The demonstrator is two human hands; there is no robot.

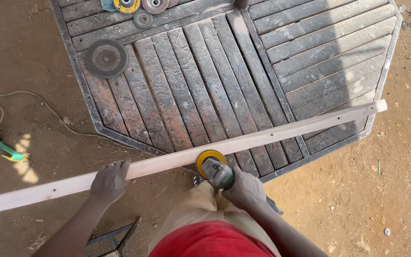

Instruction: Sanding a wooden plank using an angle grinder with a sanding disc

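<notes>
Wood plank [262,135] pinned by left hand [109,181]; right hand [244,189] seemingly fisted on grinder [215,169].

From my feed I can make out only one label: the round yellow one on the face of a grinding disc [126,5] at the top edge of the worktop [310,57], partly cut off by the frame. It has a dark ring at its centre hole. The other discs beside it show no labels that I can tell. I see no packages, signs or screens anywhere else.
</notes>
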